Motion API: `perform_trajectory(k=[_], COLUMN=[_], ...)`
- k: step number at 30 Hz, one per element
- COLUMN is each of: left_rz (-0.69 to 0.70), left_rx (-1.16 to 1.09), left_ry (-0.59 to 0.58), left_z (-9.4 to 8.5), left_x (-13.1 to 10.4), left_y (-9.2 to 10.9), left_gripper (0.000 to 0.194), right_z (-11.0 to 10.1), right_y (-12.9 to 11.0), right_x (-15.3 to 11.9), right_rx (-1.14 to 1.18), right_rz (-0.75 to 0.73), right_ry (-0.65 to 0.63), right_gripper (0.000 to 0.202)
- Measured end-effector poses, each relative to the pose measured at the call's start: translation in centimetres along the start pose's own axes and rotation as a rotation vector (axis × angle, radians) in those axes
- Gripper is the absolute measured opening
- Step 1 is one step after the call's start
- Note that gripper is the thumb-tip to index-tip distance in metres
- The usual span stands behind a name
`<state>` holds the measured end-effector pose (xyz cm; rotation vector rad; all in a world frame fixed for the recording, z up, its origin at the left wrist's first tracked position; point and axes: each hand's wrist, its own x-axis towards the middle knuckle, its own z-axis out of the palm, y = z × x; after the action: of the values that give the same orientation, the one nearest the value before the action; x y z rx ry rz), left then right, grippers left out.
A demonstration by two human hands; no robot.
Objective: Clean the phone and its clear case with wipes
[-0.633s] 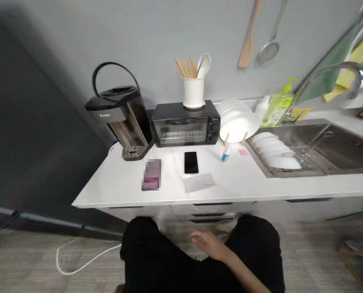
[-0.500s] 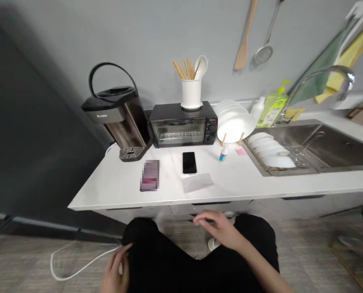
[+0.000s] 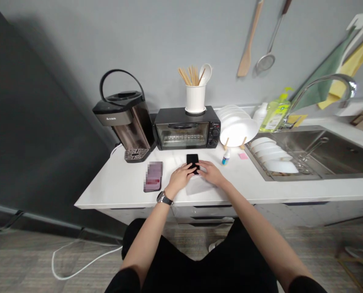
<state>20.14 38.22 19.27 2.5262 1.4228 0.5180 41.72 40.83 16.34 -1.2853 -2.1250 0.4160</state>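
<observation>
A black-screened smartphone (image 3: pixel 193 158) lies flat on the white counter. My left hand (image 3: pixel 180 178), with a watch on the wrist, reaches the phone's left side, its fingers stretched out over the lower part of the screen. From the other side my right hand (image 3: pixel 211 172) has its extended fingertips at the phone's right edge. Under and beside my right hand is a pale, flat sheet (image 3: pixel 200 186), partly covered. Left of my hands lies a second, purplish phone-shaped thing (image 3: pixel 154 176), blurred by pixelation. A small white-and-blue bottle (image 3: pixel 226 157) stands to the right.
Behind are a water dispenser (image 3: pixel 123 122) and a toaster oven (image 3: pixel 187 128), which carries a white holder (image 3: pixel 195 99) of chopsticks and a spoon. Racked plates (image 3: pixel 238 131) stand beside it. The sink (image 3: pixel 340 156) holds stacked bowls (image 3: pixel 276 156). A pink note (image 3: pixel 243 156) lies near its edge.
Both hands have moved up from around my lap to the phone on the counter. My view has shifted slightly, so the counter items appear lower and further right.
</observation>
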Motion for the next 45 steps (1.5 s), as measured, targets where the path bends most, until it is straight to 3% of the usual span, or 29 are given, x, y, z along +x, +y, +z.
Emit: perform_trajectory(k=[4,8,12,15,19,22,26,32,36,40,43,45], left_rz=[-0.030,-0.134,-0.134,-0.109,-0.125,-0.146,-0.118,-0.030,0.083,0.170,0.241,0.297], left_rx=[-0.017,-0.045,-0.034,-0.122,-0.338,-0.430,-0.398,-0.238,-0.242,-0.181,-0.164,-0.177], left_ry=[0.020,0.142,0.076,0.047,0.043,0.038,0.023,0.021,0.101,0.201,0.206,0.181], left_z=[-1.1,-2.1,-1.6,-1.1,-0.8,-0.9,-1.6,-2.6,-2.5,-2.4,-2.5,-2.6], left_x=[0.0,-2.5,-4.8,-4.7,-3.6,-3.1,-2.9,-2.9,-3.1,-3.5,-3.9,-4.4], left_y=[0.6,0.7,0.6,0.3,-0.8,-1.5,-1.6,-1.2,-1.2,-1.2,-1.1,-0.8], left_gripper=[0.041,0.029,0.020,0.010,0.004,0.015,0.006,0.029,0.030,0.028,0.027,0.028], right_z=[-0.8,-2.2,-2.9,-3.0,-3.0,-3.0,-3.2,-3.5,-3.4,-3.6,-3.9,-4.0], right_y=[0.7,0.8,0.2,0.0,0.1,0.0,-0.4,-0.5,-0.6,-1.3,-2.2,-2.8], right_x=[-0.5,-3.6,-6.3,-6.6,-6.4,-6.4,-6.4,-6.1,-6.1,-6.4,-6.7,-6.7], right_rx=[0.018,0.034,0.083,0.177,0.265,0.325,0.446,0.504,0.516,0.482,0.383,0.324], right_rz=[0.027,0.071,0.082,0.135,0.195,0.235,0.264,0.264,0.263,0.175,0.083,-0.003], right_ry=[0.025,0.048,0.047,0.049,0.040,0.057,0.084,0.069,0.076,0.128,0.124,0.076], right_gripper=[0.042,0.036,0.018,0.011,0.018,0.027,0.035,0.043,0.047,0.039,0.032,0.044])
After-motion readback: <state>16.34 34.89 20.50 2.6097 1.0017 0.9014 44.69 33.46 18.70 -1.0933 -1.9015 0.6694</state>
